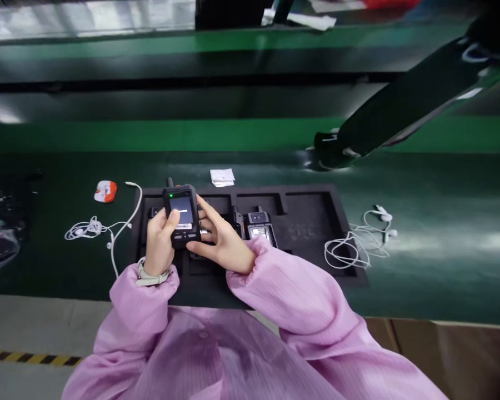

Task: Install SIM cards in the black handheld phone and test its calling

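A black two-way radio (pixel 182 214) with a stubby antenna, a lit screen and a green light is held up over the black tray (pixel 312 214). My left hand (pixel 160 241) grips its left side, the thumb lying on the screen. From the right, my right hand (pixel 223 239) holds the radio's edge between thumb and fingers. Behind my right hand another radio (pixel 260 225) lies in the tray, partly covered by the sleeve. More dark devices in the tray are mostly hidden by my hands.
White earphones (pixel 354 244) lie coiled over the tray's right edge. Another white earphone cord (pixel 91 228) and a white cable (pixel 114 250) are on the left. An orange-and-white object (pixel 105 191) and folded white paper (pixel 222 177) sit behind. A dark slanted post (pixel 379 111) rises at right.
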A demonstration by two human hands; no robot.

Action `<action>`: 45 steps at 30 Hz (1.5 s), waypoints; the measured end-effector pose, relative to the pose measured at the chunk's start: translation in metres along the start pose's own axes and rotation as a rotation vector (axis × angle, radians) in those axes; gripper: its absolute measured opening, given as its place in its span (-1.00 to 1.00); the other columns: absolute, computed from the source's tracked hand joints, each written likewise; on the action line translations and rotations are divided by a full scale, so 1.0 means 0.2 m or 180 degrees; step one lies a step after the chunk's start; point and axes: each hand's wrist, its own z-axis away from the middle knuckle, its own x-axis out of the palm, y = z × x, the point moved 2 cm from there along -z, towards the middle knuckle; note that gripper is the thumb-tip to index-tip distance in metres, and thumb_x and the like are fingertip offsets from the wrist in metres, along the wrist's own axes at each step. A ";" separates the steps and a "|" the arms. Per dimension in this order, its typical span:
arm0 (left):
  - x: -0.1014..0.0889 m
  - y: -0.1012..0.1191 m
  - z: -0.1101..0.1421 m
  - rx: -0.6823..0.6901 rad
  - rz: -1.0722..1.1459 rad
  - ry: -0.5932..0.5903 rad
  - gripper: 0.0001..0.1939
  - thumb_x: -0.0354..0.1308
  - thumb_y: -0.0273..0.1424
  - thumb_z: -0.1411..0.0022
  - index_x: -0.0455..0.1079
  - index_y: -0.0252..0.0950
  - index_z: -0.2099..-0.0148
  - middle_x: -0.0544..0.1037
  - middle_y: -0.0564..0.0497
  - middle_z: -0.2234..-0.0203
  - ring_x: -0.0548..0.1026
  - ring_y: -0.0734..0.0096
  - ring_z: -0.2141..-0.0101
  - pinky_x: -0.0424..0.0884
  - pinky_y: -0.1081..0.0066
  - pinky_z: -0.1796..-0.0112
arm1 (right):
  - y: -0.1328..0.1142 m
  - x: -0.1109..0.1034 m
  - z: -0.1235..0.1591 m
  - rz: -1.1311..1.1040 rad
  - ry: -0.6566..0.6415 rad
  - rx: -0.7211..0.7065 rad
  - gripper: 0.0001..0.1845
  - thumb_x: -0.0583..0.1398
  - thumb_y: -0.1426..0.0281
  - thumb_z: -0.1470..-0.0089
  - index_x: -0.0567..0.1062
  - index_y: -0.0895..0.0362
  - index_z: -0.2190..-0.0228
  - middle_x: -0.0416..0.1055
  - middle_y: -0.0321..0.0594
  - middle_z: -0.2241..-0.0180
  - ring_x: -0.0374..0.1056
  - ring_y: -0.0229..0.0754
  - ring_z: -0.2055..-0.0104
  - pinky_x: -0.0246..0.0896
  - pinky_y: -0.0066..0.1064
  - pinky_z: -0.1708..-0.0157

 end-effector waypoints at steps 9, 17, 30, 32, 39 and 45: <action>0.00 -0.03 0.03 0.0122 -0.0155 -0.0341 -0.64 0.41 -0.10 -0.17 0.56 -0.30 0.21 0.65 -0.04 0.40 0.62 0.24 0.33 0.48 0.39 0.38 | -0.03 -0.05 -0.02 0.0112 0.0638 0.0298 -0.48 0.30 0.18 -0.02 0.37 0.06 0.00 0.26 -0.46 0.43 0.21 -0.39 0.45 0.21 -0.52 0.45; 0.02 -0.03 0.04 0.0393 -0.0034 -0.0325 -0.65 0.45 -0.11 -0.12 0.51 -0.28 0.36 0.53 0.05 0.54 0.55 0.33 0.44 0.46 0.39 0.41 | -0.03 -0.04 -0.03 0.0307 0.0646 0.0127 -0.53 0.29 0.16 -0.01 0.41 0.12 0.08 0.25 -0.43 0.44 0.12 -0.41 0.52 -0.01 -0.50 0.55; 0.00 -0.05 0.04 0.0514 -0.0140 -0.0441 -0.73 0.39 -0.16 -0.22 0.60 -0.28 0.26 0.60 0.01 0.45 0.54 0.38 0.43 0.45 0.45 0.42 | -0.03 -0.04 -0.03 0.0138 0.0611 0.0206 -0.45 0.45 0.05 0.11 0.40 0.10 0.22 0.24 -0.42 0.46 0.14 -0.40 0.49 0.01 -0.53 0.55; 0.00 -0.05 0.04 0.0509 -0.0133 -0.0449 -0.77 0.38 -0.19 -0.25 0.61 -0.27 0.27 0.60 0.01 0.45 0.55 0.39 0.44 0.44 0.46 0.43 | -0.04 -0.04 -0.03 0.0154 0.0619 0.0216 -0.44 0.46 0.04 0.12 0.40 0.10 0.24 0.24 -0.42 0.46 0.12 -0.40 0.50 -0.04 -0.52 0.57; 0.01 -0.05 0.05 0.0507 -0.0118 -0.0517 -0.75 0.38 -0.17 -0.25 0.63 -0.26 0.21 0.65 -0.03 0.40 0.64 0.26 0.33 0.53 0.41 0.34 | -0.05 -0.04 -0.02 0.0160 0.0611 0.0189 -0.43 0.45 0.02 0.10 0.39 0.10 0.26 0.24 -0.42 0.47 0.07 -0.41 0.52 -0.11 -0.50 0.58; 0.01 -0.05 0.05 0.0475 -0.0036 -0.0478 -0.75 0.41 -0.17 -0.21 0.61 -0.26 0.26 0.64 -0.02 0.42 0.67 0.18 0.23 0.59 0.38 0.29 | -0.04 -0.04 -0.02 0.0143 0.0601 0.0135 -0.45 0.45 0.04 0.09 0.40 0.11 0.25 0.25 -0.41 0.47 0.09 -0.41 0.52 -0.10 -0.49 0.58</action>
